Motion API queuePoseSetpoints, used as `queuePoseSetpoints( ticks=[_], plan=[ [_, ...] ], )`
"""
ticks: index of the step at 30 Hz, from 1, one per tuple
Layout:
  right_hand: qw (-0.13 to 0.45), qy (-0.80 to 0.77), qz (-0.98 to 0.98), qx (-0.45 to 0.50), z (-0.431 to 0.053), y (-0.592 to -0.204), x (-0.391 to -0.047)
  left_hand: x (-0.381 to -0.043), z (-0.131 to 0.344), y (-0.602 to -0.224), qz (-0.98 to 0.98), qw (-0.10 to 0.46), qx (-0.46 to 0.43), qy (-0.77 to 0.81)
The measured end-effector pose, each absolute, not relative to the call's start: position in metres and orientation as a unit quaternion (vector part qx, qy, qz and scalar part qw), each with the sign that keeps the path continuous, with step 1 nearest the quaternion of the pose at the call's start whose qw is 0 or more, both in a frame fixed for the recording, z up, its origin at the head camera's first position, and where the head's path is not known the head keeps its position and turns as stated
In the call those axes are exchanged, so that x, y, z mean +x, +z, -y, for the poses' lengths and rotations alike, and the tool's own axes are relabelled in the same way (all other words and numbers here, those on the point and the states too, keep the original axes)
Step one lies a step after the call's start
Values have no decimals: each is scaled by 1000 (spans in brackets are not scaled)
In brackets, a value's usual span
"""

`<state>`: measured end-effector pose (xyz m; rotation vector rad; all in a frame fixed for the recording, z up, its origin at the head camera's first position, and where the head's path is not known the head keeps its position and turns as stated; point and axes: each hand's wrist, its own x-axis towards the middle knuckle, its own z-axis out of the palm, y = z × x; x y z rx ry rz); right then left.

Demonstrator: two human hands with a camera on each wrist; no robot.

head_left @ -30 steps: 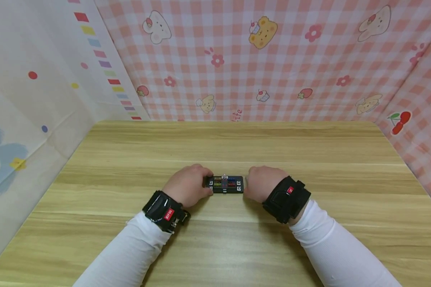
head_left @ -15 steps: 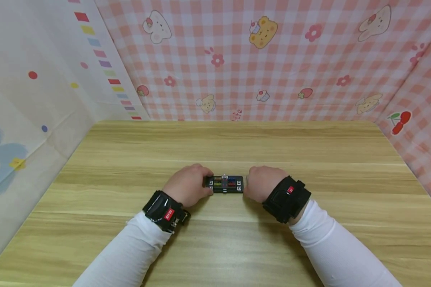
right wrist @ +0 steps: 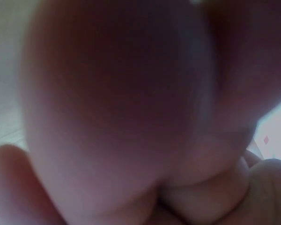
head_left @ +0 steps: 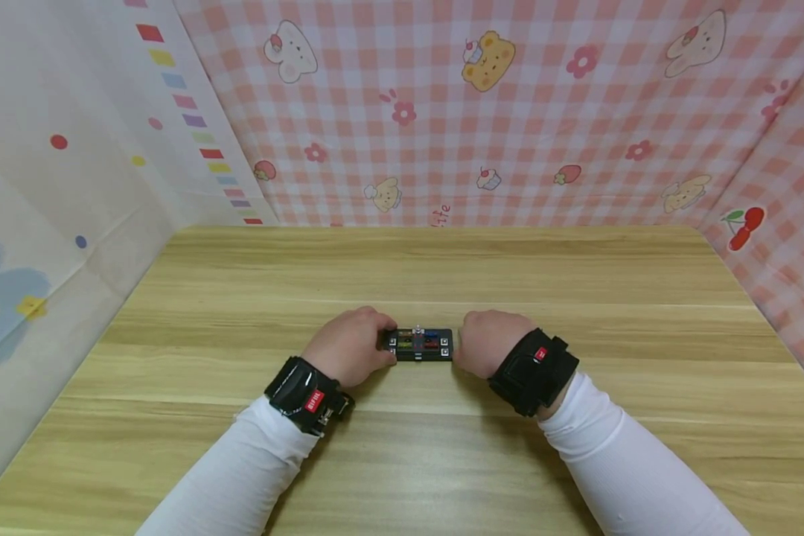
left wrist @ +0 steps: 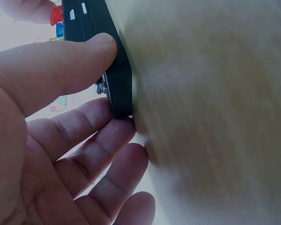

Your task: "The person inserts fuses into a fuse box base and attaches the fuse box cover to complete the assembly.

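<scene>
A small black fuse block (head_left: 418, 345) with several coloured blade fuses lies on the wooden table, white squares at its corners. My left hand (head_left: 348, 346) pinches its left end, thumb at the near side and fingers behind. In the left wrist view, my thumb (left wrist: 96, 49) presses on the black casing (left wrist: 119, 79), with red and blue fuses (left wrist: 56, 16) beyond. My right hand (head_left: 496, 342) is curled up right beside the block's other end, and nothing shows in its fingers. Blurred skin of this curled hand (right wrist: 117, 112) fills most of the right wrist view.
The wooden table (head_left: 442, 268) spreads out on all sides of the hands. A pink checked cloth (head_left: 455, 112) hangs along its back edge, and a white patterned cloth (head_left: 74, 186) on the left. Black straps (head_left: 532, 372) wrap both wrists.
The head view has shifted very slightly. Both hands and the fuse block stay as they were.
</scene>
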<state>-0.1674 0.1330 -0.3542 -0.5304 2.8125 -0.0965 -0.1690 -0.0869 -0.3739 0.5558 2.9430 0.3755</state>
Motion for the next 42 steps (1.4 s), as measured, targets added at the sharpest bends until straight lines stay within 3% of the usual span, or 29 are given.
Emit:
queuePoseSetpoints(
  ticks=[42],
  plan=[
    [144, -26, -971, -188, -132, -354, -168, -169, 87, -373, -973, 68, 180, 125]
  ],
)
